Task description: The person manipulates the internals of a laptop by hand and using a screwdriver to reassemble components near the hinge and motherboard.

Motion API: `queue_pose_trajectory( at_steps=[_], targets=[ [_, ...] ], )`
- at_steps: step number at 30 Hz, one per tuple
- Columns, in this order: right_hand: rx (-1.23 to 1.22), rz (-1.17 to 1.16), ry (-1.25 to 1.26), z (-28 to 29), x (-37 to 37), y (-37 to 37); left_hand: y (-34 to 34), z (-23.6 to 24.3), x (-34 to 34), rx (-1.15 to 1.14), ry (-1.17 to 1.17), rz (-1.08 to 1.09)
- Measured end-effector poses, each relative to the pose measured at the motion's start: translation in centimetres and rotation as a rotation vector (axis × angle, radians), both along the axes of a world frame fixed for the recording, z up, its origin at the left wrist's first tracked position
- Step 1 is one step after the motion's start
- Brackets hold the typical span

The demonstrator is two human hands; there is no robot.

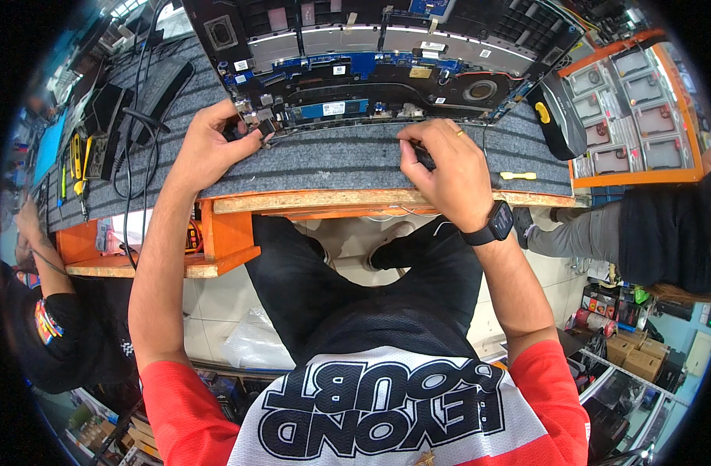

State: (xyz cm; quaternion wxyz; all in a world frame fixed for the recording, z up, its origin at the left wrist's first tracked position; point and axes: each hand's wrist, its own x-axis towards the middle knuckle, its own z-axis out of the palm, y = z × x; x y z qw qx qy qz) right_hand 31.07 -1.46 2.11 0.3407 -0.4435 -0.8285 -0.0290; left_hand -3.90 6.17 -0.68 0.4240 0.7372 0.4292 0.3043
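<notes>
An opened laptop chassis (340,78) stands tilted at the bench's far side, its insides bare: blue circuit boards, a round speaker and grey battery-like panels. My left hand (216,144) is closed at its lower left corner, thumb in front and fingers partly hidden behind the edge. By that thumb sits a small black piece (264,126), its kind unclear. Just in front of the chassis's lower edge, my right hand (447,159) is curled with its fingertips pressed together. Something dark (424,158) shows under these fingers, mostly hidden.
Striped grey matting (332,159) covers the bench. Right of it lie a yellow-ended tool (518,176), a black and yellow case (556,116) and an orange-framed parts tray (631,175). Black cables (146,124) and yellow tools (78,163) lie left. Other people are at both sides.
</notes>
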Motion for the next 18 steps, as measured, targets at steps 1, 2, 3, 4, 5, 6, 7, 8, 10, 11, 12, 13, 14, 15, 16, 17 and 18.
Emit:
queue_pose_trajectory(
  at_steps=[1,2,3,4,5,6,7,8,10,11,12,13,14,15,16,17,18],
  targets=[
    [-0.02,-0.002,0.017,0.0,0.1,0.0,0.0,0.1,0.1,-0.005,-0.006,0.003],
    [-0.039,-0.005,0.033,0.0,0.1,-0.1,-0.1,0.1,0.2,-0.009,-0.012,0.006],
    [-0.071,-0.008,0.075,0.1,0.1,-0.1,-0.1,0.2,0.2,-0.005,-0.013,0.007],
    [-0.104,-0.011,0.117,0.3,0.1,-0.2,-0.1,0.2,0.2,-0.001,-0.014,0.009],
    [-0.137,-0.015,0.16,0.5,0.0,-0.2,-0.1,0.2,0.2,0.003,-0.015,0.01],
    [-0.181,-0.031,0.204,0.6,0.1,-0.3,-0.1,0.2,0.2,0.0,-0.005,0.006],
    [-0.225,-0.048,0.248,0.9,0.2,-0.3,-0.1,0.3,0.1,-0.002,0.004,0.003],
    [-0.269,-0.064,0.291,1.1,0.2,-0.3,0.0,0.3,0.1,-0.004,0.013,0.0],
    [-0.291,-0.06,0.304,1.5,0.3,-0.3,0.0,0.3,0.1,-0.013,0.014,0.004],
    [-0.29,-0.044,0.298,1.5,0.4,-0.2,0.0,0.4,0.1,-0.017,0.015,0.006],
    [-0.288,-0.028,0.293,1.6,0.5,-0.1,-0.2,0.4,0.3,0.008,-0.025,0.013],
    [-0.298,-0.028,0.287,1.6,0.5,-0.1,-0.4,0.6,0.8,0.033,-0.066,0.02],
    [-0.309,-0.028,0.281,1.5,0.5,0.0,-0.5,0.6,1.0,0.059,-0.107,0.026],
    [-0.319,-0.028,0.275,1.4,0.5,0.0,-0.6,0.7,1.1,0.057,-0.098,0.028],
    [-0.298,-0.005,0.243,1.4,0.5,0.1,-0.6,0.8,1.1,0.056,-0.089,0.028],
    [-0.276,0.018,0.212,1.3,0.5,0.2,-0.6,0.9,1.1,0.054,-0.08,0.028],
    [-0.255,0.04,0.181,1.2,0.5,0.3,-0.6,0.9,1.2,0.063,-0.068,0.029]
  ],
)
